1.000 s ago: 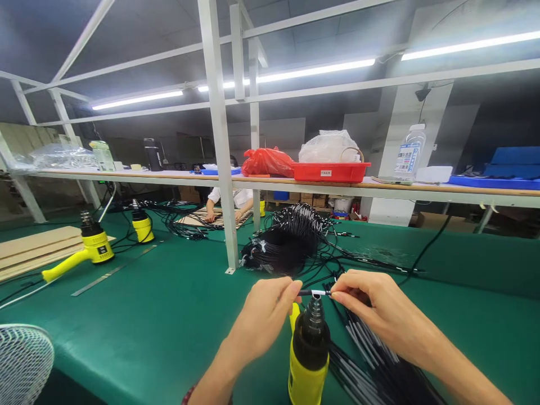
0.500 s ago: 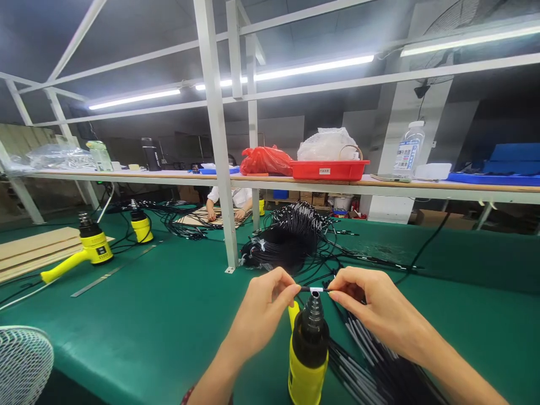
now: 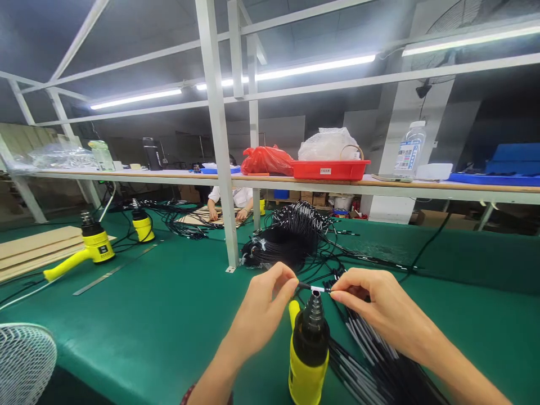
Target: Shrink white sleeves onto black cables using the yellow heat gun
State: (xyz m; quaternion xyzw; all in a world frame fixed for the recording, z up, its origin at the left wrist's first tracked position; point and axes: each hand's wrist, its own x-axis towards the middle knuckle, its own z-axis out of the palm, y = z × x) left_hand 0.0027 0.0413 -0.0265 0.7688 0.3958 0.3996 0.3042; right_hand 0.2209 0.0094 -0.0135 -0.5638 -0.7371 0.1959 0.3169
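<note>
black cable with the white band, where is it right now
In the head view, the black cable is in the lower half, just right of centre, pinched between left hand and right hand over the nozzle of the upright yellow heat gun.

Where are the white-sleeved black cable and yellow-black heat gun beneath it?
White-sleeved black cable [image 3: 319,289]: head view, on its white sleeve.
Yellow-black heat gun [image 3: 311,346]: head view, on its black collar.
</note>
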